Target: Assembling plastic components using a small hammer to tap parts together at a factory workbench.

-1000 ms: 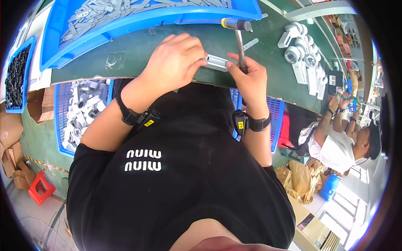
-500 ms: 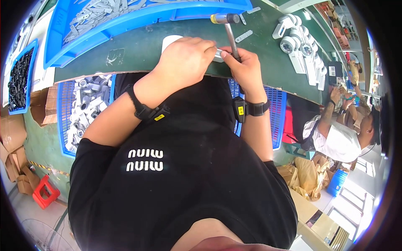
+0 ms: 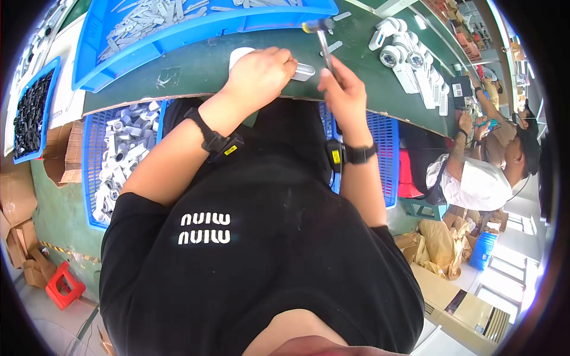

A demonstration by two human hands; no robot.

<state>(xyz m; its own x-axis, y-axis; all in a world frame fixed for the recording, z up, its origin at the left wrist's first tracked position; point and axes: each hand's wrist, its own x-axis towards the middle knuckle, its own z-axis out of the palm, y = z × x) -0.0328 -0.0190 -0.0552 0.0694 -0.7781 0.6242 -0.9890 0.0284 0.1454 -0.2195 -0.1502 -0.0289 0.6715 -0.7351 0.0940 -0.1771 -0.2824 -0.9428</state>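
Observation:
My left hand (image 3: 261, 74) is closed over a long white plastic part (image 3: 240, 57) lying on the green workbench near its front edge. The part's rounded end shows to the left of the hand, and its narrower pale grey end sticks out to the right. Much of its middle is hidden under my palm and fingers. To the right, my right hand (image 3: 346, 98) grips the handle of a small mallet (image 3: 323, 45). The mallet's head, yellowish at one end and dark at the other, is raised away from me, apart from the white part.
A large blue tray (image 3: 148, 56) of flat grey strips stands at the back. Finished-looking white parts (image 3: 415, 62) lie at the right. Below the bench edge are blue baskets (image 3: 95, 172), one holding grey-white pieces. A black-filled tray (image 3: 32, 113) sits left; a co-worker (image 3: 475, 178) sits right.
My right hand has drawn back from the white part, uncovering its right end, and now holds the mallet more firmly. My left hand has stayed on the part with little shift.

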